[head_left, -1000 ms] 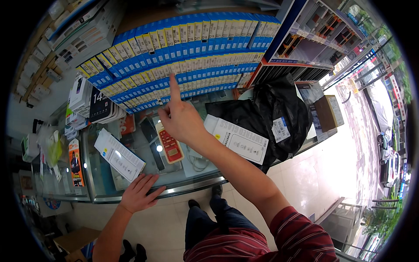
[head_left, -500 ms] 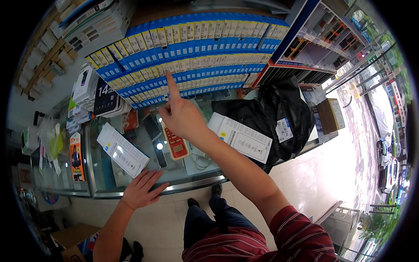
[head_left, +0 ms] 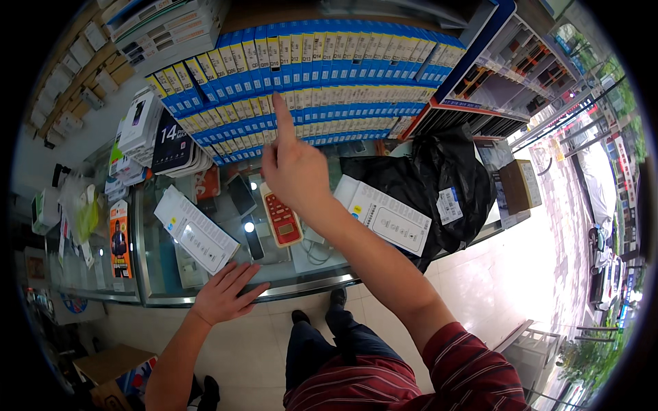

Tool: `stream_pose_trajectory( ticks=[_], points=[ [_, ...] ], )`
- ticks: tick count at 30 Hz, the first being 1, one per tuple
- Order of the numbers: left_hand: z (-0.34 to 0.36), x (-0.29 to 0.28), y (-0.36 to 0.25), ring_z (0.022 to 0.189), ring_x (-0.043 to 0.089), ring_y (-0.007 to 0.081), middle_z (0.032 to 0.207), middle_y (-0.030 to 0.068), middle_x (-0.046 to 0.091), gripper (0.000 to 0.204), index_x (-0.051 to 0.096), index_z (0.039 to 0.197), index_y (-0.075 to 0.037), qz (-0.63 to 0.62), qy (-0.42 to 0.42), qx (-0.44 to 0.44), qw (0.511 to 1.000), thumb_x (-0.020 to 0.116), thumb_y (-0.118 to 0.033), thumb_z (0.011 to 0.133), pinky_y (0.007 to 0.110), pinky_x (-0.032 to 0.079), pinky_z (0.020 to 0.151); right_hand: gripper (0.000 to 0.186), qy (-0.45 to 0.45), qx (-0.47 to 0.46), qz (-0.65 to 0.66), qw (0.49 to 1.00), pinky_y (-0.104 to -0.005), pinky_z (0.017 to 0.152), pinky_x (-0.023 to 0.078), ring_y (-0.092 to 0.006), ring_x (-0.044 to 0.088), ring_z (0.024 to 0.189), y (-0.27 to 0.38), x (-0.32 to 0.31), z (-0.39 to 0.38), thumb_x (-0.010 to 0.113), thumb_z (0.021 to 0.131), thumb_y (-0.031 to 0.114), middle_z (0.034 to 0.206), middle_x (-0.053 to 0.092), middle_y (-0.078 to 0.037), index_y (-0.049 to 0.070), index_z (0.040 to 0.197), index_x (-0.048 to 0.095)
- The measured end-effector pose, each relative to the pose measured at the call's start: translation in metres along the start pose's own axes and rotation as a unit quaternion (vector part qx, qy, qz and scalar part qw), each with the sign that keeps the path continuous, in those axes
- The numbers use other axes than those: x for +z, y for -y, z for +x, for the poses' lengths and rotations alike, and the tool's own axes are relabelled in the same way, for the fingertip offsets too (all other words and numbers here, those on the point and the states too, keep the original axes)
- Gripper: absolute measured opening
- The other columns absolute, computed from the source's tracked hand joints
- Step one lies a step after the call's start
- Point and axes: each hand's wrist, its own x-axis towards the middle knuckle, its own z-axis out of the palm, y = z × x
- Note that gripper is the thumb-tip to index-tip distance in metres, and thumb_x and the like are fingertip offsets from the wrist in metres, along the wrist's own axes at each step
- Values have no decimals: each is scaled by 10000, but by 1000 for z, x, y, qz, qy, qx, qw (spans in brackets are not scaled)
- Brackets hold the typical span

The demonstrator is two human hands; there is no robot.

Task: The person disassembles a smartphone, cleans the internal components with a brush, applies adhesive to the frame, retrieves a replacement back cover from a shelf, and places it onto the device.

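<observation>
My right hand (head_left: 299, 175) reaches over the counter with its index finger stretched out and the other fingers curled, holding nothing. The fingertip is at the middle row of slim blue-and-yellow boxes (head_left: 322, 72); whether it touches them I cannot tell. My left hand (head_left: 229, 294) lies flat with fingers spread on the front edge of the glass counter (head_left: 322, 279), beside the lower end of a long white box (head_left: 199, 231). Partly under my right wrist and forearm are a red device with gold buttons (head_left: 286, 229) and white boxes with line drawings (head_left: 394, 222).
A black plastic bag (head_left: 449, 161) spreads over the counter's right part, near a brown carton (head_left: 519, 185). Stacked phone boxes (head_left: 173, 144) stand on the left, below larger white boxes (head_left: 175, 34). An orange package (head_left: 120, 240) lies farther left. Shelves (head_left: 504, 75) rise at the far right.
My right index finger has moved slightly up along the rows of boxes, from the lower part of the middle row to its upper edge. My left hand stays on the counter edge.
</observation>
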Motion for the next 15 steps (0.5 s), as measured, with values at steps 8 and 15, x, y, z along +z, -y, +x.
stream_pose_trajectory(
  ticks=[8, 15],
  points=[
    [2, -3, 0, 1382, 516, 268, 1554, 83, 492, 679, 554, 1459, -297, -4, -13, 3, 1000, 771, -345, 817, 447, 423, 1180, 513, -86, -73, -143, 983, -451, 558, 551, -360, 704, 663, -7, -14, 15, 612, 929, 87, 895, 729, -154, 117, 1423, 475],
    [0, -4, 1, 1384, 521, 277, 1565, 95, 482, 721, 535, 1482, -283, -21, -21, 0, 1000, 777, -331, 804, 449, 411, 1186, 348, -101, -113, -214, 965, -442, 549, 545, -340, 706, 675, -1, -17, 33, 625, 924, 108, 905, 729, -125, 89, 1260, 534]
  ],
)
